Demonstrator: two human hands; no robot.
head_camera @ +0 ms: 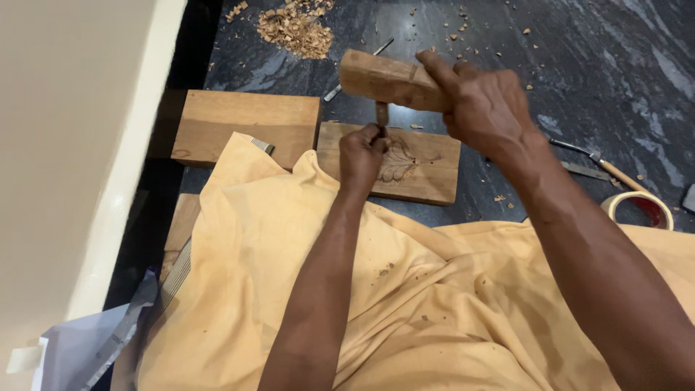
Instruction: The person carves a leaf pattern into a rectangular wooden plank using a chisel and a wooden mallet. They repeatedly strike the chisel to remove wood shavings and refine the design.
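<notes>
Left hand [364,150] is pinching chisel [381,113] on carved board [413,163], right hand [483,108] is gripping wooden mallet [387,80]; an off-centre blow risks striking knuckles.

The floor [601,65] is dark polished stone with pale grey streaks, and light glints softly off it toward the upper right. A heap of wood shavings [295,27] lies at the top, with loose chips scattered across the stone around it. Along the left runs a cream wall [65,145], its lighter edge slanting down beside a dark strip of floor in shadow.
</notes>
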